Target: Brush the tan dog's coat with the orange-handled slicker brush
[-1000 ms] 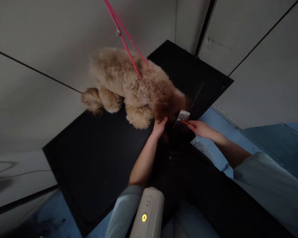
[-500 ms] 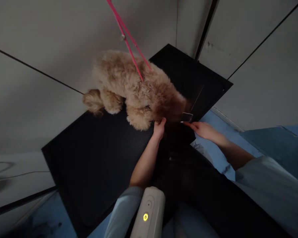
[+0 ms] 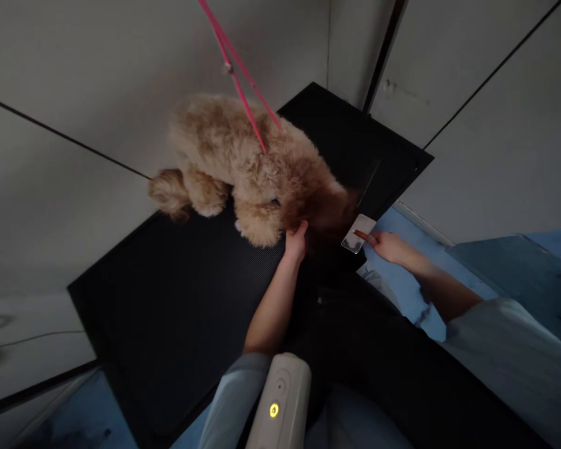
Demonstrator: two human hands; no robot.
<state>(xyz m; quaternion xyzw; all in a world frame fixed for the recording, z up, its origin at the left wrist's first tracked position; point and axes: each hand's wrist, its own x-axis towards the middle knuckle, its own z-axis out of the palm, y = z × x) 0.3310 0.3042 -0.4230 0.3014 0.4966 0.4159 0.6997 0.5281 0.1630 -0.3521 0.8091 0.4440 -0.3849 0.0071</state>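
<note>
A curly tan dog (image 3: 243, 146) is on a black grooming table (image 3: 177, 324), its darker head end toward the right. My left hand (image 3: 297, 242) is closed at the fur below the dog's head; the fingertips are hidden in it. In my right hand (image 3: 387, 246) is a slicker brush (image 3: 359, 234) with a flat pale back and a brownish handle. The brush is beside the dog's head, over the table's right edge. A pink leash loop (image 3: 243, 93) runs from above down to the dog's neck area.
A white device (image 3: 280, 399) with a yellow light is in the near foreground. Pale wall panels (image 3: 75, 125) stand behind the table. Blue flooring (image 3: 551, 234) shows at the right, and a thin cable (image 3: 37, 338) at the left.
The slicker brush has turned, so its flat back now faces up, and it sits slightly lower. My left hand stays at the dog's fur. The whole view has shifted slightly.
</note>
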